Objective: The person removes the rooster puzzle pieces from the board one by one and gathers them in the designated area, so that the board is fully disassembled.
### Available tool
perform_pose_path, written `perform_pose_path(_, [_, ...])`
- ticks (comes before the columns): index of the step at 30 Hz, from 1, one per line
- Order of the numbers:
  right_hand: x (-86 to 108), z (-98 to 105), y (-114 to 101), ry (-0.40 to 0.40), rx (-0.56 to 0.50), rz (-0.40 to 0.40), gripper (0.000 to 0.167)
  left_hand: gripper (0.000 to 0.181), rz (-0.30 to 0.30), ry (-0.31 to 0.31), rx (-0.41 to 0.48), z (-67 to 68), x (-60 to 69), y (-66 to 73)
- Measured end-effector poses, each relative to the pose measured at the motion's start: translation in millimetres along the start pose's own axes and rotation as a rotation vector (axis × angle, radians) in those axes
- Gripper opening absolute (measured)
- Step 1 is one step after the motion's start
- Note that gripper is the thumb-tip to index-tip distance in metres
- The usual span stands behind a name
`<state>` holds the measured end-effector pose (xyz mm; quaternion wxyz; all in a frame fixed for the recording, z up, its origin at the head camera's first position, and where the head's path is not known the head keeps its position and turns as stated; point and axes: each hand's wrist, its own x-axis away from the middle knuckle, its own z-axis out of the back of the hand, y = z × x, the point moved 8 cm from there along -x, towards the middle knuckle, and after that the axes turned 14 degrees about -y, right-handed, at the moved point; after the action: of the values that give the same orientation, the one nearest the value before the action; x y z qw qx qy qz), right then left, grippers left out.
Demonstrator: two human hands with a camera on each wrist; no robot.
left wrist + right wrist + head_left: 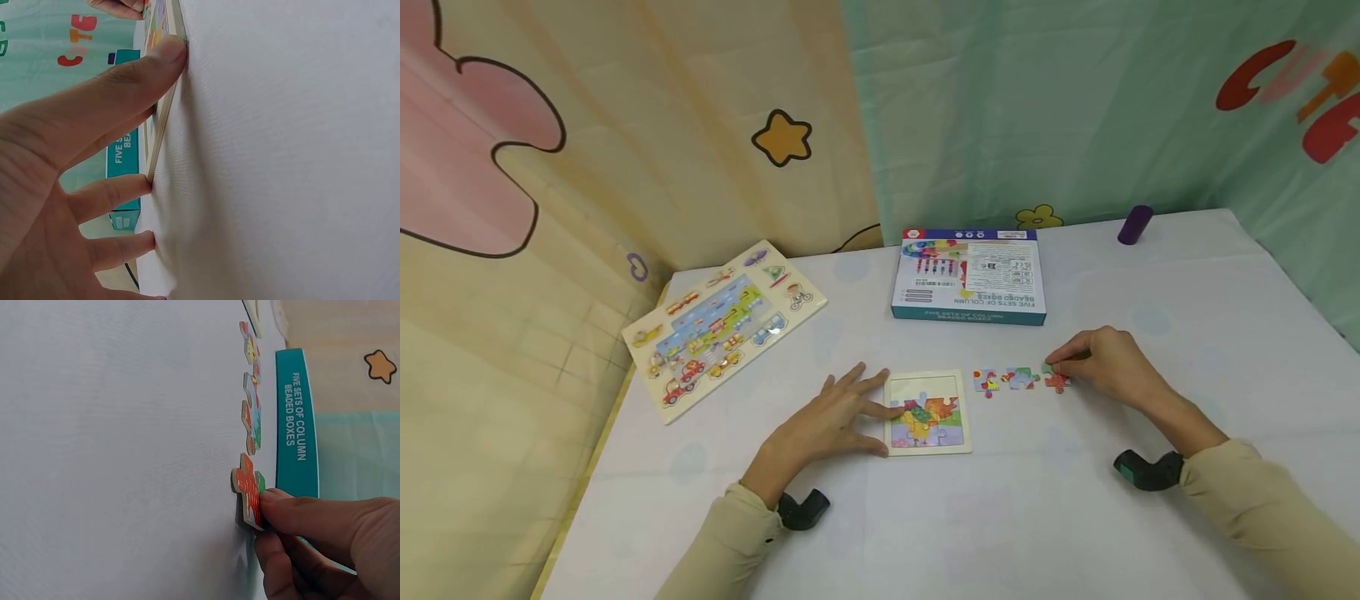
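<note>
A small square puzzle tray [966,429] lies on the white table, its lower part filled with joined pieces and its upper part bare. The left hand [831,421] has its fingers spread along the tray's left edge; in the left wrist view its thumb [169,50] touches the tray's side. Right of the tray, two loose pieces, one yellow and red [987,382] and one light blue [1021,379], lie in a row. At the row's right end the right hand [1108,367] pinches a red and green piece [249,487] between thumb and fingers.
Behind the tray lies a teal-edged box [970,315]. A wooden vehicle puzzle board [797,287] rests at an angle at the back left. A dark purple cylinder [1135,225] is near the back right edge. Printed curtains hang behind the table.
</note>
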<state>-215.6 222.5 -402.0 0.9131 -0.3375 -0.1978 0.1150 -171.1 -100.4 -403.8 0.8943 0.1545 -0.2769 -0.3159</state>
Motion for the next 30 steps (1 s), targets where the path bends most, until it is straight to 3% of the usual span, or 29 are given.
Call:
perform_pose_path(21, [5.3, -3, -5, 0.088, 0.092, 0.034, 0.009, 0.058, -0.005, 0.009, -0.008, -2.2, -0.2, -0.1])
perform_pose_path(26, [5.7, -4, -20, 0.131, 0.084, 0.089, 0.011, 0.058, 0.002, 0.006, -0.008, -1.8, 0.4, -0.4])
perform_pose_path(30, [-0.7, -19, -43, 0.099, 0.072, 0.141, 0.012, 0.058, 0.002, 0.010, -0.008, -1.5, 0.5, -0.3])
